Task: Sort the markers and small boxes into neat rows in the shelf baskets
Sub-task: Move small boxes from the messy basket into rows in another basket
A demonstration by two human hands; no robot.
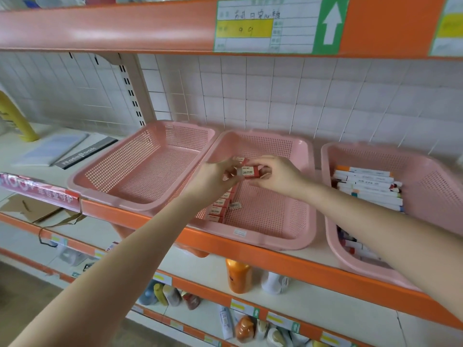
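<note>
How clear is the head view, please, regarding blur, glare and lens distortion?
Head view: evenly lit, without hard shadows; the wide lens bows the orange metal shelf edge; pale glare washes out the upper shelf's front lip; the small red-and-white cardboard box between the left hand and right hand reads 2B legibly; the right-hand pink perforated plastic basket smears towards the frame edge.

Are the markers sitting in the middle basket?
No, the markers lie in the right basket, while the middle basket holds a row of small boxes.

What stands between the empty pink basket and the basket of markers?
In the head view, a third pink basket with a row of small boxes.
</note>
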